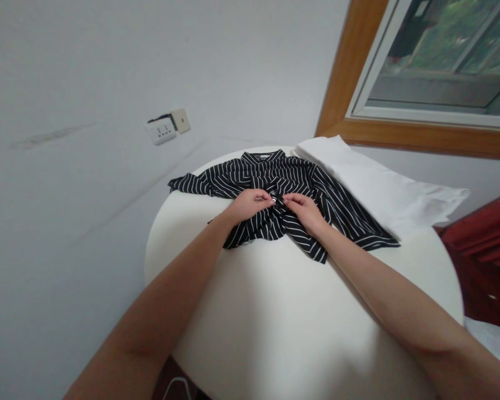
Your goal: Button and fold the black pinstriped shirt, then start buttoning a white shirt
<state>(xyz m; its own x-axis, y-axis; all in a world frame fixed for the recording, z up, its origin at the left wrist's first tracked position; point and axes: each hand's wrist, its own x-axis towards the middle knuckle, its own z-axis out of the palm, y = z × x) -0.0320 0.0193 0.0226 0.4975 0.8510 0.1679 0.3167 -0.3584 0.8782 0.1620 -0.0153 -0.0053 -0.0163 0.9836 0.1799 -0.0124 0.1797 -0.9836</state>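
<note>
A black shirt with white stripes point(233, 178) lies spread on the round white table point(266, 311), its collar toward the wall and its sleeves out to either side. Thumb and fingers of my left hand point(250, 204) are pinched on the shirt's fabric near the middle of its front. Just to the right, my right hand point(306, 211) pinches another bit of the same fabric, a short gap from the left fingertips. Between the hands the cloth is bunched into what looks like a knot or tie. Below it hang striped tails of fabric.
White folded cloth or a bag point(370, 183) lies at the table's right, next to the right sleeve. A wall with a socket point(162, 130) rises behind. At right is a wood-framed window point(416, 136), with red fabric point(487, 233) below it.
</note>
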